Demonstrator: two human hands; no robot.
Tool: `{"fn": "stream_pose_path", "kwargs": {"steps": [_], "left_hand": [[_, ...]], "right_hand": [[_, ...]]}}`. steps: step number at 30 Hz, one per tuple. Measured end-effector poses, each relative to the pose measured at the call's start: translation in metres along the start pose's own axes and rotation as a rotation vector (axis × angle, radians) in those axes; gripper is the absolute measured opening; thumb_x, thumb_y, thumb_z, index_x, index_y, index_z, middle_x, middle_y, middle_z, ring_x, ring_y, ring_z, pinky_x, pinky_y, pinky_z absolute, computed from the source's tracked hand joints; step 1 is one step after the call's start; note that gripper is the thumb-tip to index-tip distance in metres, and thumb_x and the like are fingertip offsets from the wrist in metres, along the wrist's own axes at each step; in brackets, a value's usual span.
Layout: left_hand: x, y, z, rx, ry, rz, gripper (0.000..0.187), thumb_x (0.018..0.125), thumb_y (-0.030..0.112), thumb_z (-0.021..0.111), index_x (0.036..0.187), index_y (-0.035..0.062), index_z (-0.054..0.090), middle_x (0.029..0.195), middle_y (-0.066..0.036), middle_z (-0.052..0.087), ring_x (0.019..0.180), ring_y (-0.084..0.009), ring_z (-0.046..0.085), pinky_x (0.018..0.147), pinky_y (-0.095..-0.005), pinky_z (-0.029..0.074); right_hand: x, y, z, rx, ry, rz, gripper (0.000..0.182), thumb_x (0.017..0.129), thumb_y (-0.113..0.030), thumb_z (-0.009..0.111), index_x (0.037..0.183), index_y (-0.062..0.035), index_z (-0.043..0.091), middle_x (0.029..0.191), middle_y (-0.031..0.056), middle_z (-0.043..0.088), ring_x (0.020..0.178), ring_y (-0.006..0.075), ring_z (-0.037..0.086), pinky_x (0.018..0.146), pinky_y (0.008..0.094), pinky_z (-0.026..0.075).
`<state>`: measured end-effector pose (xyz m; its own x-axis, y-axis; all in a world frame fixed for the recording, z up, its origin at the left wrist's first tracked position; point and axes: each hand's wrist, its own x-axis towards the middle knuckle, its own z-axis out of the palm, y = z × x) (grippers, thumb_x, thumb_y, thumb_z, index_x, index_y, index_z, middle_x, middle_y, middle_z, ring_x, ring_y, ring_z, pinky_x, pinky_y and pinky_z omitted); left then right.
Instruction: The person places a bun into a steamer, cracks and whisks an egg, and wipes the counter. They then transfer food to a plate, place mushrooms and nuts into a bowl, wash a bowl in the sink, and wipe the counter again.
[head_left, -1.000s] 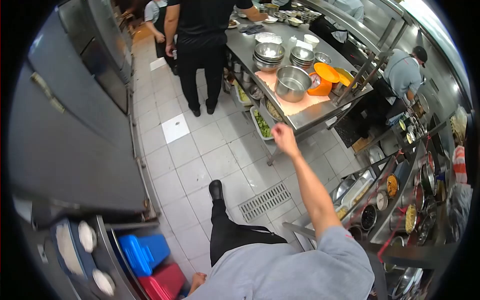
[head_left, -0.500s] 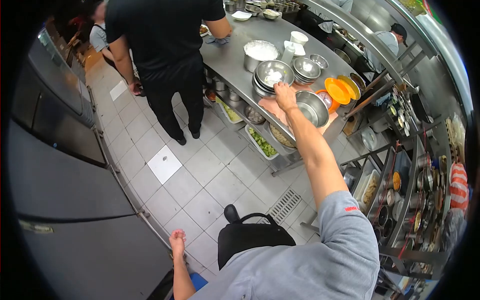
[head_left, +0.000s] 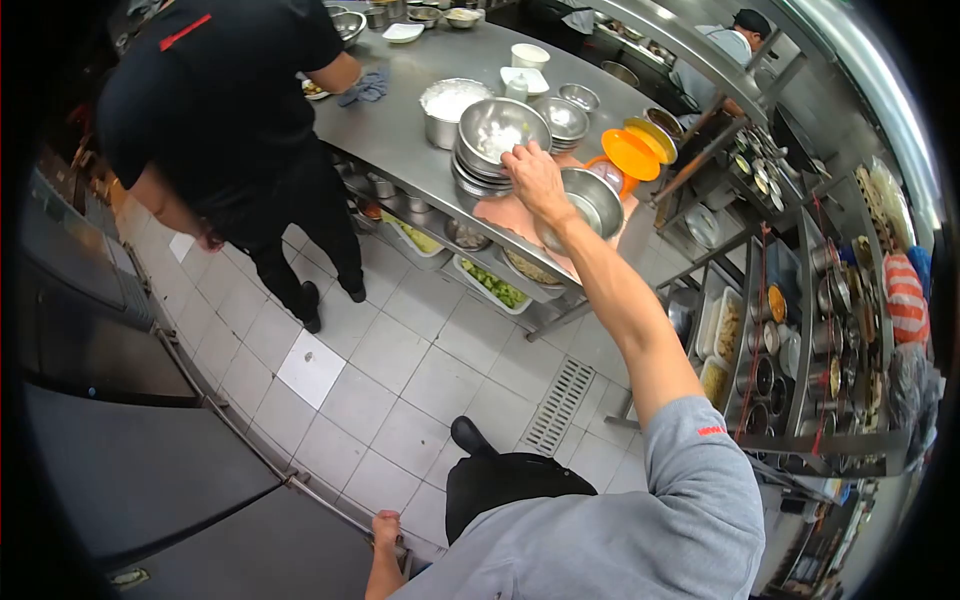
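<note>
My right hand (head_left: 536, 180) is stretched out over the metal counter, its fingers closed on the near rim of a metal mixing bowl (head_left: 492, 118). That bowl is tilted toward me on top of a stack of similar bowls (head_left: 478, 180), and the light glares off its inside. Just right of my hand stands a deep steel pot (head_left: 594, 200) on a pinkish board (head_left: 500, 211). My left hand (head_left: 386, 526) hangs low at my side, curled with nothing showing in it, beside the rail of the dark cabinets.
A white-filled pot (head_left: 455, 98), small nested bowls (head_left: 562, 117) and orange plates (head_left: 631, 154) stand around the stack. A person in black (head_left: 225, 120) works at the counter's left. Food tubs (head_left: 493, 285) sit underneath; a loaded rack (head_left: 800, 330) rises at right.
The top bowl has tipped up and toward me in my right hand. My view has shifted right, and the person in black leans further over the counter.
</note>
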<state>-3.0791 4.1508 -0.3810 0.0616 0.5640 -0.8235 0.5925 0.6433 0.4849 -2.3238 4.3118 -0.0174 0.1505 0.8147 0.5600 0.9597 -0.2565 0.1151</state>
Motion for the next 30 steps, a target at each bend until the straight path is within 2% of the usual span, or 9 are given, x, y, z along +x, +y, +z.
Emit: {"fn": "stream_pose_path", "kwargs": {"steps": [2, 7, 10, 15, 20, 24, 30], "left_hand": [[0.006, -0.002, -0.004, 0.009, 0.002, 0.019, 0.016, 0.082, -0.001, 0.049, 0.085, 0.0024, 0.065, 0.065, -0.006, 0.059, 0.054, -0.0130, 0.054, 0.045, -0.0274, 0.043], [0.010, 0.045, -0.004, 0.014, -0.056, 0.071, 0.009, 0.085, 0.003, 0.053, 0.088, 0.0054, 0.061, 0.071, -0.004, 0.059, 0.061, -0.0123, 0.057, 0.049, -0.0262, 0.046], [0.012, 0.055, 0.001, 0.142, -0.088, 0.117, 0.005, 0.089, 0.011, 0.056, 0.089, 0.0107, 0.061, 0.077, -0.002, 0.061, 0.069, -0.0131, 0.060, 0.054, -0.0289, 0.048], [-0.004, 0.062, 0.035, 0.325, -0.146, 0.184, 0.003, 0.087, 0.007, 0.058, 0.086, 0.0084, 0.061, 0.073, -0.002, 0.059, 0.063, -0.0119, 0.057, 0.049, -0.0270, 0.046], [-0.039, 0.041, 0.108, 0.604, -0.308, 0.271, 0.004, 0.086, 0.008, 0.058, 0.086, 0.0066, 0.062, 0.071, -0.003, 0.059, 0.061, -0.0127, 0.057, 0.048, -0.0276, 0.046], [-0.072, 0.021, 0.197, 0.860, -0.500, 0.377, 0.007, 0.085, 0.009, 0.059, 0.087, 0.0047, 0.064, 0.071, -0.005, 0.061, 0.060, -0.0142, 0.057, 0.047, -0.0284, 0.046], [-0.153, 0.003, 0.337, 1.213, -0.818, 0.604, 0.010, 0.085, 0.011, 0.061, 0.086, 0.0027, 0.066, 0.069, -0.006, 0.063, 0.053, -0.0136, 0.055, 0.048, -0.0286, 0.046]], "right_hand": [[-0.031, -0.005, -0.023, 0.000, 0.082, -0.006, 0.011, 0.075, -0.008, 0.061, 0.086, -0.0078, 0.060, 0.087, 0.0065, 0.059, 0.089, 0.0261, 0.056, 0.074, 0.0379, 0.048], [-0.144, -0.014, -0.107, -0.008, 0.149, 0.124, 0.018, 0.073, -0.004, 0.062, 0.089, -0.0097, 0.061, 0.089, 0.0028, 0.059, 0.087, 0.0236, 0.056, 0.072, 0.0353, 0.047], [-0.223, -0.023, -0.167, -0.023, 0.169, 0.224, 0.025, 0.070, -0.001, 0.064, 0.093, -0.0111, 0.063, 0.091, 0.0017, 0.059, 0.086, 0.0219, 0.055, 0.071, 0.0345, 0.047], [-0.376, -0.045, -0.281, -0.113, 0.239, 0.371, 0.030, 0.068, 0.001, 0.066, 0.095, -0.0116, 0.066, 0.094, 0.0005, 0.059, 0.084, 0.0203, 0.055, 0.070, 0.0344, 0.047], [-0.548, -0.092, -0.412, -0.185, 0.288, 0.535, 0.035, 0.066, 0.003, 0.066, 0.098, -0.0108, 0.069, 0.096, -0.0008, 0.059, 0.081, 0.0185, 0.054, 0.068, 0.0339, 0.046], [-0.673, -0.139, -0.521, -0.339, 0.261, 0.686, 0.033, 0.065, 0.003, 0.066, 0.095, -0.0098, 0.069, 0.096, -0.0003, 0.059, 0.079, 0.0177, 0.054, 0.066, 0.0336, 0.046], [-0.847, -0.225, -0.630, -0.524, 0.193, 1.109, 0.024, 0.068, 0.000, 0.067, 0.090, -0.0090, 0.068, 0.094, 0.0022, 0.061, 0.072, 0.0201, 0.057, 0.062, 0.0331, 0.048]]}}
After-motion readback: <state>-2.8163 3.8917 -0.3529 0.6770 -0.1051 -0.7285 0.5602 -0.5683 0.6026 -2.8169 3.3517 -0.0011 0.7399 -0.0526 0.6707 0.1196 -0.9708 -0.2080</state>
